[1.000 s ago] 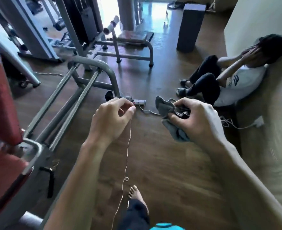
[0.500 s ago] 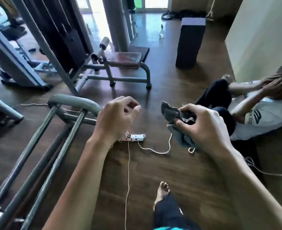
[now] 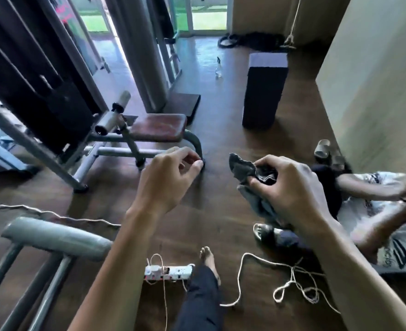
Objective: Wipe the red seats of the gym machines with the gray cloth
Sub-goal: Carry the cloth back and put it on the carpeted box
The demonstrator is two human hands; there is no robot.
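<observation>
Gray cloth (image 3: 242, 168): bunched in the right hand (image 3: 290, 187), held in the air above the wooden floor (image 3: 221, 130), a little right of centre. One corner sticks up to the left of the knuckles; a fold hangs down below the palm.

Right grip: fingers and thumb curled, clamped on the cloth.

Left hand (image 3: 168, 180): raised at about the same height, apart from the cloth and not touching it. Left grip: fingers curled in, thumb tip against forefinger, together; no object seen in it.

Red seat (image 3: 159, 127): flat pad on a gray tube frame (image 3: 116, 151), ahead of and left of the left hand, well apart from the cloth. A padded roller (image 3: 111, 115) stands on a post at the seat's left end. Surface looks dull and worn.

Floor, near: white power strip (image 3: 168, 273) just left of a bare foot (image 3: 208, 256); white cord (image 3: 242, 278) looped and tangled to the right of the foot. A gray padded bar (image 3: 54, 237) of another machine sits lower left.

Floor, far: dark box (image 3: 264, 91) upright beside the pale wall (image 3: 376, 80); spray bottle (image 3: 218, 68) standing left of the box.

Second person (image 3: 376, 211) in a white shirt, low against the wall at right, just beyond the right hand
</observation>
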